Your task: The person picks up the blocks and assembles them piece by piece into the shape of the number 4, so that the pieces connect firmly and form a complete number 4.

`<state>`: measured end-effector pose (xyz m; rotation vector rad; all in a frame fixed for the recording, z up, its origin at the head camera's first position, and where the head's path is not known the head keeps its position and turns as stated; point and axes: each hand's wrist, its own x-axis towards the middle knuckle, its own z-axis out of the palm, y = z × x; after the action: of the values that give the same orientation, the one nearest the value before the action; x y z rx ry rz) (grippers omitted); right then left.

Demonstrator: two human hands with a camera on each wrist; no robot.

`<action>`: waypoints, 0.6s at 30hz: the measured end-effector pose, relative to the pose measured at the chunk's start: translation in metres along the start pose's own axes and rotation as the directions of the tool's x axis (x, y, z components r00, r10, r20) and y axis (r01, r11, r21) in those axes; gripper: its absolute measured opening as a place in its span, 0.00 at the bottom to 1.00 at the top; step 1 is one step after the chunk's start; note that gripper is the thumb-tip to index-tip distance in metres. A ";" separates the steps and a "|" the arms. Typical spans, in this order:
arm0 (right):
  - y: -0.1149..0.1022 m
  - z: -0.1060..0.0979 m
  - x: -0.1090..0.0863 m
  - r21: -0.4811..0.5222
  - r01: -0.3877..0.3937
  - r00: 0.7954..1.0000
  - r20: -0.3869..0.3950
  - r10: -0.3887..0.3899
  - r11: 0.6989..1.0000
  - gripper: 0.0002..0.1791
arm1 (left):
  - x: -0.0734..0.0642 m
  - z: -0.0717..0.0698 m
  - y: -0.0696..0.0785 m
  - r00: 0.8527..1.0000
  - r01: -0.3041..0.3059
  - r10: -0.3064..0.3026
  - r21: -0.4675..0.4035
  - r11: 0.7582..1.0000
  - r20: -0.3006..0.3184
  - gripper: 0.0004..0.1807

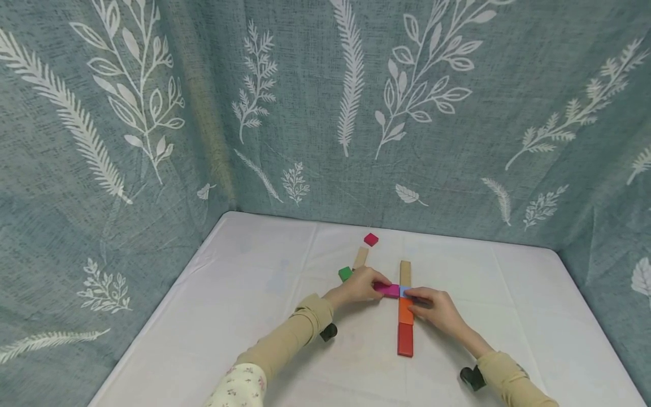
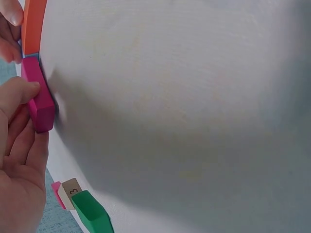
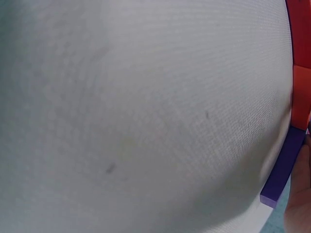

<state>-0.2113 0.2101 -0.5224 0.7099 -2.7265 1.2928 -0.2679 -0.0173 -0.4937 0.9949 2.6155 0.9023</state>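
My left hand [image 1: 360, 285] pinches a magenta block [image 2: 41, 99], its thumb lying on the top face. The inner end of that block meets a small light-blue block [image 1: 404, 291]. On the other side my right hand [image 1: 438, 310] holds a purple block [image 3: 285, 162], which the head view hides behind the fingers. An orange block [image 1: 406, 312] and a red block [image 1: 405, 340] run in line from the blue one towards me. Beyond the blue block lies a plain wooden block [image 1: 405, 273].
Left of the row lie a green block [image 1: 345, 274], another wooden block [image 1: 360, 257] marked with a 3, and a pinkish-red block [image 1: 370, 239] farther back. A patterned blue-grey curtain [image 1: 315, 113] encloses the white-covered table [image 1: 229, 316].
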 end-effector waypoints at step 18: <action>-0.001 0.000 -0.001 0.003 -0.014 1.000 -0.005 0.014 1.000 0.20 | 0.003 0.007 -0.006 1.000 -0.012 0.012 0.005 1.000 0.012 0.17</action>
<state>-0.2099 0.2101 -0.5219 0.6886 -2.7310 1.2994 -0.2712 -0.0155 -0.5028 1.0152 2.6063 0.8898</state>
